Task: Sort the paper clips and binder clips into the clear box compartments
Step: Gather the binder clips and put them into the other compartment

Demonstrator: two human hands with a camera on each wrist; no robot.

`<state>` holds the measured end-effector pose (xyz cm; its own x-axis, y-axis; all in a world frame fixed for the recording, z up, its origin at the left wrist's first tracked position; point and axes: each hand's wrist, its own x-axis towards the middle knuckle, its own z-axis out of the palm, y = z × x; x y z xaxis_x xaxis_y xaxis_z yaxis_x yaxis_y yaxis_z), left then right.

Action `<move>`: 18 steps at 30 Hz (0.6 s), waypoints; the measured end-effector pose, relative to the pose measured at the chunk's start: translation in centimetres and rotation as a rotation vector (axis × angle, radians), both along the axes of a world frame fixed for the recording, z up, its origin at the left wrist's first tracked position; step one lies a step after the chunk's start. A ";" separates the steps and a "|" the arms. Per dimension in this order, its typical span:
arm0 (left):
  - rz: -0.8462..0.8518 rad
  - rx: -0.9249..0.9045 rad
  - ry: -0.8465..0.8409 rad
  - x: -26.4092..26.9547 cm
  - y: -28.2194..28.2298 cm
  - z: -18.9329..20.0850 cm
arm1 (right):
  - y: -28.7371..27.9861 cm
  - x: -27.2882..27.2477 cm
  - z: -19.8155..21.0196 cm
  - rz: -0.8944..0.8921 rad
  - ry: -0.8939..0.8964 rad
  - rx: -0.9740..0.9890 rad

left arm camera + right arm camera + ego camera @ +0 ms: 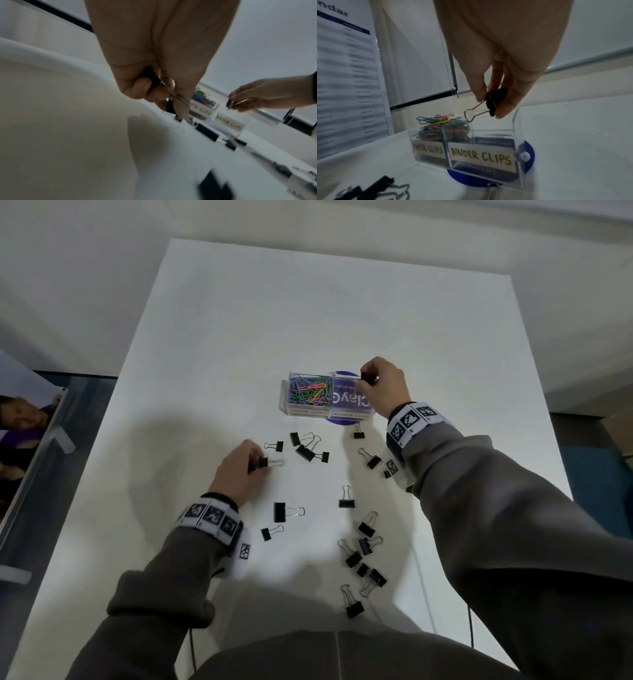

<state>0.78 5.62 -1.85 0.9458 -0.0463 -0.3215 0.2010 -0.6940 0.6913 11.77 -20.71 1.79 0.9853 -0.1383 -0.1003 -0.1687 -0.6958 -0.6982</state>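
A clear two-compartment box [310, 413] stands mid-table. Its left half, labelled PAPER CLIPS, is heaped with coloured paper clips [308, 390]. The right half, labelled BINDER CLIPS [481, 158], shows no clips inside. My right hand [368, 381] pinches a black binder clip [494, 100] just above the right half, wire handles pointing toward the paper clips [440, 128]. Lower left, my left hand [260, 465] pinches another black binder clip [263, 462] at the table surface; its wire handle [171, 93] shows between the fingers. Several loose binder clips [305, 451] lie between the hands and along the right side [363, 549].
The box sits on a blue round disc [342, 421] on the white table [239, 337]. A printed poster [20, 422] leans beyond the table's left edge, and a calendar sheet [342, 81] hangs on the wall. Dark cables run off the near edge.
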 end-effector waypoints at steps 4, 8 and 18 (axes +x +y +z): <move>-0.093 -0.090 -0.160 4.2 -4.2 2.0 | -0.2 0.0 -0.2 0.000 0.009 -0.003; -0.131 -0.116 -0.231 8.5 -9.9 3.7 | -0.9 -1.9 0.7 -0.040 -0.047 0.052; -0.320 0.084 -0.207 12.2 -17.4 3.3 | -2.8 -10.3 -2.0 -0.166 0.015 0.134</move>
